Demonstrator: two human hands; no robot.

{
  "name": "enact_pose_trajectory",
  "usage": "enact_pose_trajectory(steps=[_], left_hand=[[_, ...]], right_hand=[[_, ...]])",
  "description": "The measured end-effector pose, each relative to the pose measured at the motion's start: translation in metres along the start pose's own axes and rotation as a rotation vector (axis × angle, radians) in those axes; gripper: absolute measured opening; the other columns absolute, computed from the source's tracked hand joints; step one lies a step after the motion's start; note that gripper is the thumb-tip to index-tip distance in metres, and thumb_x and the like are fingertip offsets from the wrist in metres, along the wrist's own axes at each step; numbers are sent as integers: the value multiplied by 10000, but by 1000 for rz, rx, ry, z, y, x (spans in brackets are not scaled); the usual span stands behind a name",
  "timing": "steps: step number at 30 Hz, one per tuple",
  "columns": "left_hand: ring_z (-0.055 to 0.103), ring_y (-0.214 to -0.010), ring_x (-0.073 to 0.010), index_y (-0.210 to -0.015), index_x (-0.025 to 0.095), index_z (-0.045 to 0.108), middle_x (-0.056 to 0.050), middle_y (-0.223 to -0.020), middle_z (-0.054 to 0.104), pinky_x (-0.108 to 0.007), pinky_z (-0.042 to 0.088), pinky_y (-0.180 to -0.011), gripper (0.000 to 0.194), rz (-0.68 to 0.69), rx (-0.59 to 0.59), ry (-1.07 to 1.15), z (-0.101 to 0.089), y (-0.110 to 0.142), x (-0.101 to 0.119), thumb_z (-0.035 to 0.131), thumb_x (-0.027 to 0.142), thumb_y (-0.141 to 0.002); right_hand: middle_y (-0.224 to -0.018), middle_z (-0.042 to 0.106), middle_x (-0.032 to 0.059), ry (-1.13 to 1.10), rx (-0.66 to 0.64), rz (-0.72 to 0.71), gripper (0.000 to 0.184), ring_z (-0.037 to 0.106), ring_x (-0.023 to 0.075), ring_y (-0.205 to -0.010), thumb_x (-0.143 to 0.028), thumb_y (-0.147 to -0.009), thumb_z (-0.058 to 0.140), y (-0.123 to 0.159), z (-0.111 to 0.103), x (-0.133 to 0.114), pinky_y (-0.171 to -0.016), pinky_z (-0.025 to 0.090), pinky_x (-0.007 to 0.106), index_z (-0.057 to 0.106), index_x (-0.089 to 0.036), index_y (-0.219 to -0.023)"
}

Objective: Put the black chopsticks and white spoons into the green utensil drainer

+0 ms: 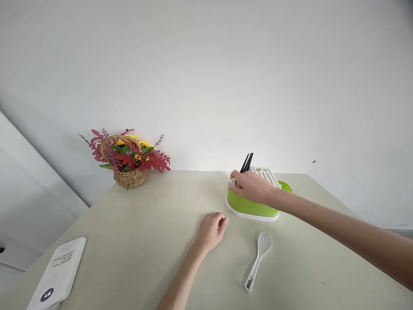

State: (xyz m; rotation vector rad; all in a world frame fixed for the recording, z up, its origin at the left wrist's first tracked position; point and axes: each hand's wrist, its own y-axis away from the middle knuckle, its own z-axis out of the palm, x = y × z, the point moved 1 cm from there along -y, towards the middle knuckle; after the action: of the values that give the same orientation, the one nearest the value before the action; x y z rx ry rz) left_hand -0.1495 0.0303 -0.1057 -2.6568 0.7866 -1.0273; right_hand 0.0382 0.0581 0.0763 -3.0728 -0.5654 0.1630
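Note:
My right hand (pixel 251 186) reaches over a green and white utensil holder (pixel 251 208), its fingers bent at the left end. A pale, whitish thing (pixel 229 178) shows by the fingertips; its kind is hard to make out. Black chopsticks (pixel 248 162) stand upright in the holder just behind the hand. Loosely curled, my left hand (pixel 211 231) rests on the table in front of the holder, with nothing visible in it. A white spoon (pixel 260 258) lies on the table to the right of my left hand, bowl pointing away from me.
At the back left stands a wicker basket (pixel 130 178) of red leaves and yellow flowers. A white device with a small display (pixel 58 271) lies at the near left edge. The pale table (pixel 145 241) meets a white wall behind.

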Motion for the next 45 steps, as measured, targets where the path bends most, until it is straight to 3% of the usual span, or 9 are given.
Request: enact_pose_trajectory(steps=[7, 10, 14, 22, 26, 30, 35, 40, 45], left_hand=[[616, -707, -173, -831, 229, 602, -16, -776, 698, -288, 419, -700, 266, -3, -1, -10, -1, 0, 0, 466, 299, -1049], [618, -708, -178, -843, 231, 610, -19, -778, 699, -294, 416, -699, 263, -3, -3, -14, -1, 0, 0, 467, 308, -1050], [616, -715, -182, -855, 234, 609, -20, -782, 697, -302, 421, -709, 263, -4, -6, -16, -1, 0, 1, 457, 317, -1052], [620, -728, -189, -836, 234, 613, -27, -791, 705, -320, 447, -739, 276, -15, -6, -9, -3, -2, 3, 451, 318, -1043], [621, -722, -187, -847, 234, 635, -29, -796, 714, -322, 456, -731, 265, -22, -6, -5, -3, -2, 3, 464, 308, -1035], [624, -720, -184, -854, 234, 645, -21, -789, 711, -316, 452, -731, 250, -27, -10, -8, -3, -2, 3, 479, 295, -1030], [627, -723, -188, -853, 233, 640, -20, -784, 705, -317, 449, -741, 263, -27, -17, -15, -4, -2, 4, 467, 307, -1036], [630, -726, -189, -843, 232, 625, -23, -793, 709, -317, 451, -741, 267, -21, -17, -12, -4, -3, 4, 461, 309, -1038], [627, -717, -187, -836, 233, 621, -28, -792, 708, -313, 451, -724, 297, -12, -20, -10, -4, -3, 5, 448, 345, -1050]], right_hand=[[-827, 762, 16, -73, -24, -164, 185, 682, 207, -687, -298, -1043, 500, 57, 12, 12, -586, 390, 288, 672, -232, -1059], [-799, 730, 38, 62, -41, -327, 295, 672, 222, -722, -208, -1045, 439, 77, 19, 19, -647, 410, 314, 659, -222, -849], [-810, 730, 52, 58, -88, -419, 324, 688, 225, -733, -212, -1058, 398, 90, 26, 29, -643, 419, 318, 676, -220, -894], [-1011, 786, 122, -35, -311, -49, 258, 754, 325, -907, -331, -963, 559, 106, 73, 65, -819, 526, 451, 681, -210, -1155], [-1102, 790, 118, -291, -380, 144, 330, 778, 301, -898, -393, -974, 575, 108, 101, 78, -832, 558, 442, 636, -225, -1252], [-1062, 795, 103, -659, -481, 279, 257, 781, 208, -719, -427, -974, 601, 104, 118, 80, -585, 565, 286, 614, -216, -1121], [-889, 798, 74, -840, -532, 255, 192, 779, 190, -782, -372, -987, 583, 101, 131, 80, -603, 546, 247, 585, -195, -914], [-855, 780, 50, -854, -446, 173, 274, 755, 191, -758, -462, -981, 571, 103, 119, 74, -591, 512, 259, 596, -203, -895], [-754, 742, 25, -648, -181, 43, 333, 701, 199, -717, -452, -1052, 427, 103, 57, 52, -631, 499, 291, 647, -226, -945]])
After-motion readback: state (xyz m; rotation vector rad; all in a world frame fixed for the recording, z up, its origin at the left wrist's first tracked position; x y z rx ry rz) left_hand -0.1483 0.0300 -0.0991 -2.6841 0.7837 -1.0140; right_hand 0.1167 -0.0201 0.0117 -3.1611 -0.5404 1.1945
